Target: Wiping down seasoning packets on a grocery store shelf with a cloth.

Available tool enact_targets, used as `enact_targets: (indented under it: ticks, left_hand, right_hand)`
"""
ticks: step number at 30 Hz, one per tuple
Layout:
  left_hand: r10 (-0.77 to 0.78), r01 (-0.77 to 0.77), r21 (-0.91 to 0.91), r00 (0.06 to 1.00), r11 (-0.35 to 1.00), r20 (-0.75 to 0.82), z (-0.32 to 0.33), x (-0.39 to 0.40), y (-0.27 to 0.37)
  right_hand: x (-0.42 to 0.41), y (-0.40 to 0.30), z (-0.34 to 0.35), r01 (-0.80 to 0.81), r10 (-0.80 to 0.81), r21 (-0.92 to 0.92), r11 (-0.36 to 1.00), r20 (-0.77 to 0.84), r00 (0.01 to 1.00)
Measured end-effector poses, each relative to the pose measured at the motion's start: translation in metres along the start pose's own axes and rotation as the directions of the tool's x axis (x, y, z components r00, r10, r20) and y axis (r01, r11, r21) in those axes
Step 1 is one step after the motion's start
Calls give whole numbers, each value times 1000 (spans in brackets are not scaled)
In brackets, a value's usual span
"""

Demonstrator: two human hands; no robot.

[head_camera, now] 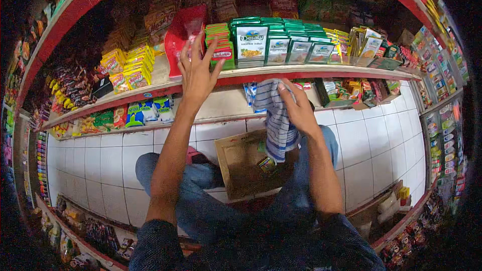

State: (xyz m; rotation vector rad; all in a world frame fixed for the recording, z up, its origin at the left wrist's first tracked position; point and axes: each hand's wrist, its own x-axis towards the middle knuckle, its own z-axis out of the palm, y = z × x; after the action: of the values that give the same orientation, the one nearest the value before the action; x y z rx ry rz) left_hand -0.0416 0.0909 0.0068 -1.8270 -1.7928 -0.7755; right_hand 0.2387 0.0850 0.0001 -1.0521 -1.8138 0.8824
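My left hand (198, 69) is raised with its fingers spread at the edge of the upper shelf (278, 71). It overlaps a red package or holder (177, 41) standing there; whether the fingertips touch it I cannot tell. Just right of those fingers is a stack of green and orange Ladaku sachets (222, 54). Beside them stand rows of green-and-white Desaku spice sachets (251, 43). My right hand (301, 109) grips a blue-and-grey striped cloth (278, 120), which hangs in folds in front of the lower shelf (222, 105).
An open cardboard box (241, 173) with a few sachets inside sits on the white tiled floor (376, 146) between my knees. Yellow seasoning packets (137, 73) stand at the left of the upper shelf. A carton of sachets (340, 94) is on the lower shelf. Stocked racks (444, 135) line the sides.
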Motion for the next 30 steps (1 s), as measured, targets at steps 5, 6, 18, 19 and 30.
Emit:
enact_targets:
  ticks: [5, 6, 18, 19, 30]
  left_hand:
    - [-53, 35, -147, 991, 989, -120, 5, -4, 13]
    - [-25, -13, -217, 984, 976, -174, 6, -10, 13]
    - [584, -57, -628, 437, 776, 684, 155, -266, 106]
    - [553, 7, -595, 363, 803, 750, 174, -288, 106]
    - [40, 857, -168, 170, 488, 985, 148, -310, 179]
  right_hand:
    - [-1, 1, -19, 4, -3, 10, 1000, -69, 998]
    - [4, 9, -22, 4, 2, 90, 996, -57, 998]
    - [17, 33, -51, -46, 262, 431, 901, -457, 850]
    - [15, 30, -52, -66, 274, 429, 901, -446, 852]
    - [3, 41, -84, -112, 278, 333, 936, -511, 813]
